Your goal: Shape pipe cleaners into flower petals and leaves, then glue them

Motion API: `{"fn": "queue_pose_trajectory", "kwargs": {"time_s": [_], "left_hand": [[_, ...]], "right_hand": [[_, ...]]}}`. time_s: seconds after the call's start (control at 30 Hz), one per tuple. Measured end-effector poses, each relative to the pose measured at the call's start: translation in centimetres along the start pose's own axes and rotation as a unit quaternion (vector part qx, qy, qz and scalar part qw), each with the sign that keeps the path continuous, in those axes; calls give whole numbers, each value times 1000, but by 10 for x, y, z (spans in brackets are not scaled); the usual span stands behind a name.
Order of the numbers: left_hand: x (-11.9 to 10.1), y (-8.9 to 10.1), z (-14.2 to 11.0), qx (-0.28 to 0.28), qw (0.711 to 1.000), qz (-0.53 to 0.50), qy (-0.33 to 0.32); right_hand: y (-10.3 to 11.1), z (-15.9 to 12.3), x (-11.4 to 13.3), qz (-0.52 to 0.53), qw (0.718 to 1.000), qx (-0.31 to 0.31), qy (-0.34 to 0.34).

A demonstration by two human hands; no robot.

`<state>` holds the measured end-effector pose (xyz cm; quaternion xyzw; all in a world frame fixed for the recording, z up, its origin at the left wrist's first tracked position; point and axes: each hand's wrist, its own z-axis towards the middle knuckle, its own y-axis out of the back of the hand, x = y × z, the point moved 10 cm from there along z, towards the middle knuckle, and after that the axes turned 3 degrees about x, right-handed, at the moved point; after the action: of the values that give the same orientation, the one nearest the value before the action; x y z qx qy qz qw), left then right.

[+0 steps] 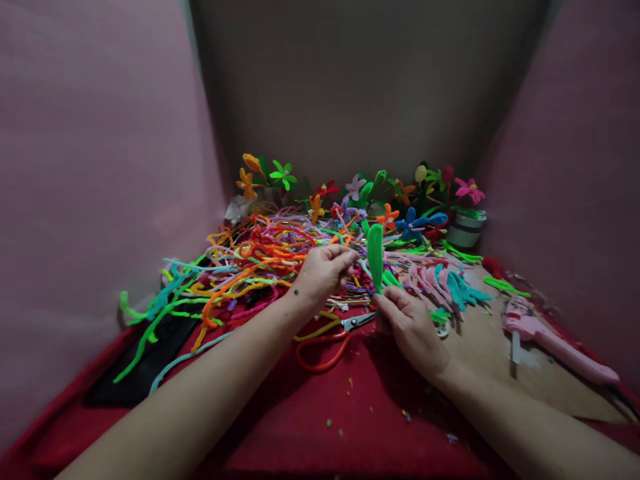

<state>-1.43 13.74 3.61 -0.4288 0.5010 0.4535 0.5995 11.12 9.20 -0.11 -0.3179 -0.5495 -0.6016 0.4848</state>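
Observation:
My right hand pinches the base of a bright green fuzzy leaf, which stands upright above the fingertips and looks made of pipe cleaners. Just left of the leaf, my left hand has thumb and forefinger pressed together; anything between them is too small to make out. Below and between the hands lie scissors with orange-red handles, blades pointing right toward my right hand. Behind the hands spreads a tangled heap of pipe cleaners in many colours.
At the back stand several pipe-cleaner flowers, with a white-and-dark striped pot at right. A pink glue gun rests on a brown board. Pink and teal bent pieces lie beside my right hand. Red cloth covers the table.

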Motion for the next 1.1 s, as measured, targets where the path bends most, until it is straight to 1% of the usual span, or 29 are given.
{"fn": "queue_pose_trajectory", "kwargs": {"time_s": [0.07,0.13,0.17,0.23,0.33,0.4,0.47,0.57,0.63,0.73,0.8,0.87,0.97,1.03,1.1], "left_hand": [[12,-9,-2,62,997,5,42],[23,-22,-8,134,989,-6,64],[27,-26,-10,158,985,-14,69],[31,-30,-15,177,981,-28,71],[33,-33,-18,167,982,-44,71],[37,-34,-19,152,982,-71,83],[36,-39,-22,167,981,-74,70],[33,-39,-24,167,985,-33,30],[34,-34,-25,153,988,24,6],[30,-30,-27,140,983,106,-48],[27,-29,-27,136,982,108,-73],[26,-29,-27,131,985,85,-74],[28,-28,-26,104,991,76,-39],[29,-30,-25,90,990,105,-13],[25,-33,-22,77,984,159,-9]], "right_hand": [[-3,-1,0,22,1000,12,-8],[-6,-2,0,25,999,25,-11],[-7,-2,-1,21,999,34,-13],[-11,-3,-4,11,998,51,-19],[-13,-5,-8,-9,998,67,-16],[-15,-7,-8,-23,997,72,-11],[-15,-9,-9,-28,997,71,-12],[-16,-11,-9,-23,997,77,-11],[-17,-12,-10,-15,996,82,-14],[-17,-14,-9,-10,997,80,-8],[-17,-14,-6,-10,997,78,6],[-16,-14,-3,-7,997,78,13],[-16,-13,-1,7,997,80,-5],[-14,-12,0,25,997,73,-24],[-10,-11,-1,48,996,57,-39]]}}
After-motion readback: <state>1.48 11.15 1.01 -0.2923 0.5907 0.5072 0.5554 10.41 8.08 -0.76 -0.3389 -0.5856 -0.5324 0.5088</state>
